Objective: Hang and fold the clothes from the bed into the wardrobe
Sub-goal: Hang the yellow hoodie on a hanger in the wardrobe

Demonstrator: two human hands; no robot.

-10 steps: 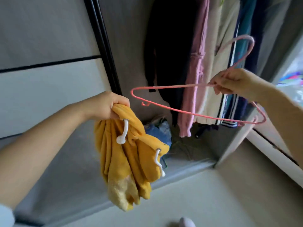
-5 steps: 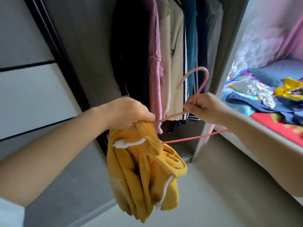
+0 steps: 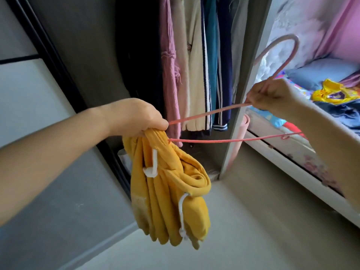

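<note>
Your left hand (image 3: pixel 134 115) is curling its fingers tightly round the bunched top of the yellow hoodie (image 3: pixel 169 191), gripping it in a closed fist so that the garment is hanging down in folds below, its white drawstrings (image 3: pixel 153 164) dangling against the cloth. Your right hand (image 3: pixel 272 94) is pinching the neck of the pink hanger (image 3: pixel 214 140) between curled fingers and thumb, with the hook arching up above your knuckles. The hanger's near end is reaching across to your left fist and disappearing into the gathered fabric there, while its far corner is sticking out past your right wrist. Behind your hands the open wardrobe (image 3: pixel 245 94) is showing a row of hanging clothes (image 3: pixel 194 75): dark, pink, cream, teal and navy pieces side by side. To your right the bed (image 3: pixel 292 152) is lying near the wardrobe's side panel, carrying a blue pillow (image 3: pixel 321 73), a yellow garment (image 3: pixel 331 92) and a dark blue garment (image 3: pixel 339 112) well apart from the hoodie you are holding.
</note>
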